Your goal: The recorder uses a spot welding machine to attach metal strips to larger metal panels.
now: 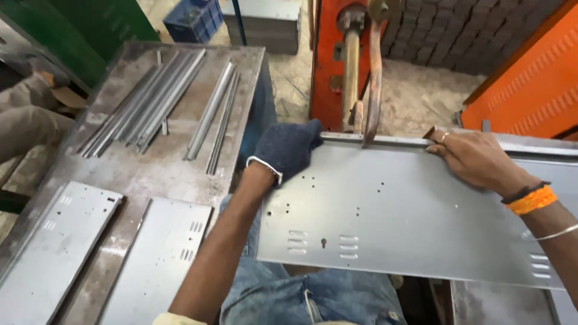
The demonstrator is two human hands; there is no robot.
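A grey sheet-metal panel [397, 210] with punched holes and louvre slots lies flat in front of me, its far edge under the curved arm of an orange press machine [346, 60]. My left hand [286, 149], in a dark blue glove, grips the panel's upper left corner. Bare, my right hand [472, 157] presses on the panel's far edge to the right, with an orange band and a black band at its wrist. A strip [385, 139] runs along the far edge between the two hands.
A steel worktable [144, 171] at left carries two similar punched panels [57, 241] [159, 259] and several long metal strips [150, 99]. A blue crate [194, 18] stands behind it. An orange cabinet [530, 84] is at right. Another person's legs [27, 114] are at far left.
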